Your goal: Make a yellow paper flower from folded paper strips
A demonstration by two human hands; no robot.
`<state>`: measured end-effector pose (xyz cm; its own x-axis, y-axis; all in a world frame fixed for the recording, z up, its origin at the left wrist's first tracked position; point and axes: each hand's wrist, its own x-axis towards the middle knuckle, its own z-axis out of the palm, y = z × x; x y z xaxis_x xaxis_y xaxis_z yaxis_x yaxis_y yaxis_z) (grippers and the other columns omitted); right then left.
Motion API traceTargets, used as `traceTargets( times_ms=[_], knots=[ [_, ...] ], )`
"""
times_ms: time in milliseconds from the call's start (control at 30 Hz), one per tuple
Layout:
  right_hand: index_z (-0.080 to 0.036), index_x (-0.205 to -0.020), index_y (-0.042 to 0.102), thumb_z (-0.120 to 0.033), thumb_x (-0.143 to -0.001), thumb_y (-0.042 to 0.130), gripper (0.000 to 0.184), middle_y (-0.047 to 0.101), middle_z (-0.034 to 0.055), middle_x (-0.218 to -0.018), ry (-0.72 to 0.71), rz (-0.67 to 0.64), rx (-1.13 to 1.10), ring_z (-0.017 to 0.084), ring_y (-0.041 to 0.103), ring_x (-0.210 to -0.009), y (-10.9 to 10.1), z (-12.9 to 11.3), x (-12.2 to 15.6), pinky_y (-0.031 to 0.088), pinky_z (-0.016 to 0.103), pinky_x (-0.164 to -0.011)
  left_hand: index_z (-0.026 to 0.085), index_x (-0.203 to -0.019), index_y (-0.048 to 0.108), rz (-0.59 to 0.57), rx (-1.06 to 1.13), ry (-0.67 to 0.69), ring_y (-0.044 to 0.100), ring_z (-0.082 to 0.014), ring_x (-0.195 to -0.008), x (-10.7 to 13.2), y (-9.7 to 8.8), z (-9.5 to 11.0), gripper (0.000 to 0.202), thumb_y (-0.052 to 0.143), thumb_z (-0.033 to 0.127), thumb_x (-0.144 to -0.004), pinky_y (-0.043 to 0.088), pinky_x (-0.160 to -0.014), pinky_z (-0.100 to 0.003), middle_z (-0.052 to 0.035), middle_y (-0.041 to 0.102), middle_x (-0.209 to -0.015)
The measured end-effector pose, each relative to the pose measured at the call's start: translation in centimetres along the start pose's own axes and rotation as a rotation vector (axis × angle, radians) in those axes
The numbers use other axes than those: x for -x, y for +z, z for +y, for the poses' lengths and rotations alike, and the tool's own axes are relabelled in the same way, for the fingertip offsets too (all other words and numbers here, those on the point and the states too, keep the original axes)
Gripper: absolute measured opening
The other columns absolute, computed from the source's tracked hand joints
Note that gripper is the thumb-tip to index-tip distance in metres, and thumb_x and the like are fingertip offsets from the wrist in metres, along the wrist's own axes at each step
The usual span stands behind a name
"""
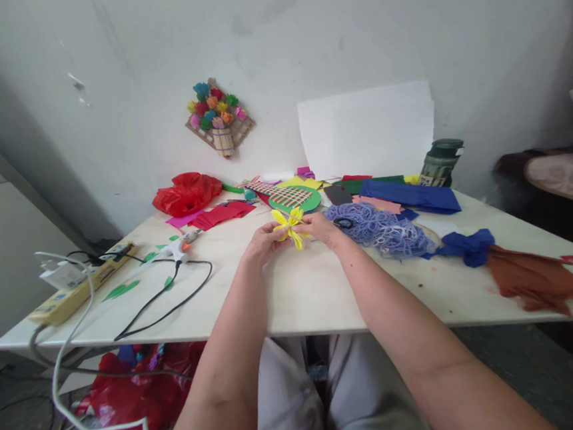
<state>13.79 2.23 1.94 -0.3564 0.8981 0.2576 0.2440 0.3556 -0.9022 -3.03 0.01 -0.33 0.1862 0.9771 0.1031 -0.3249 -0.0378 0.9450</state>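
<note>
Yarn (393, 232) (bluish, tangled) on table (314, 296).

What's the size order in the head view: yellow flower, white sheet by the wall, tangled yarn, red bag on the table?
Largest to smallest, as they appear:
1. white sheet
2. tangled yarn
3. red bag
4. yellow flower
All gaps look clear.

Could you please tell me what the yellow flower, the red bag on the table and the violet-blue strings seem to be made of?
Yellow flower: probably matt crepe paper, by its thin, folded petals; cloth is possible.
Red bag: likely glossy plastic film, crumpled with bright highlights.
Violet-blue strings: perhaps yarn or paper strips, dull, in loose curls.
</note>
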Motion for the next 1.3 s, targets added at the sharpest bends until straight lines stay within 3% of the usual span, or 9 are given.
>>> traceTargets(
  times_ms=[300,500,967,1300],
  knots=[
    [-0.012,-0.059,0.059,-0.039,-0.054,0.06,0.028,0.043,-0.0053,-0.05,0.035,0.044,0.022,0.007,0.036,-0.051,0.5,0.2,-0.21,0.028,0.022,-0.051,0.011,-0.082,0.062,0.003,-0.009,0.023,0.059,-0.0116,-0.069,-0.1,0.33,-0.21,0.034,0.076,0.026,-0.055,0.049,-0.069,-0.027,-0.0038,0.063,-0.079],
    [-0.011,-0.062,0.062,-0.039,-0.055,0.059,0.029,0.046,-0.0036,-0.052,0.005,0.032,-0.029,0.008,0.038,-0.052,0.35,0.0,-0.06,0.03,0.022,-0.052,0.011,-0.078,0.062,0.014,0.035,0.011,0.059,-0.0117,-0.063,-0.05,0.42,0.04,0.029,0.072,0.032,-0.06,0.051,-0.066,-0.029,-0.0043,0.063,-0.074],
    [-0.014,-0.053,0.052,-0.04,-0.06,0.055,0.027,0.033,-0.0064,-0.047,-0.011,0.057,0.015,0.006,0.027,-0.048,0.27,0.12,-0.11,0.021,0.021,-0.047,0.012,-0.077,0.062,-0.033,0.019,0.008,0.059,-0.0116,-0.065,0.26,0.41,0.3,0.029,0.076,0.027,-0.056,0.05,-0.067,-0.028,-0.0026,0.062,-0.074],
    [-0.014,-0.06,0.062,-0.041,-0.06,0.055,0.027,0.043,-0.0047,-0.048,-0.02,0.115,0.256,0.009,0.038,-0.05,0.5,0.71,-0.51,0.026,0.021,-0.047,0.011,-0.076,0.064,0.038,-0.077,0.052,0.057,-0.0116,-0.066,0.04,0.51,0.04,0.03,0.074,0.031,-0.056,0.05,-0.067,-0.029,-0.0037,0.061,-0.073]
  ],
)
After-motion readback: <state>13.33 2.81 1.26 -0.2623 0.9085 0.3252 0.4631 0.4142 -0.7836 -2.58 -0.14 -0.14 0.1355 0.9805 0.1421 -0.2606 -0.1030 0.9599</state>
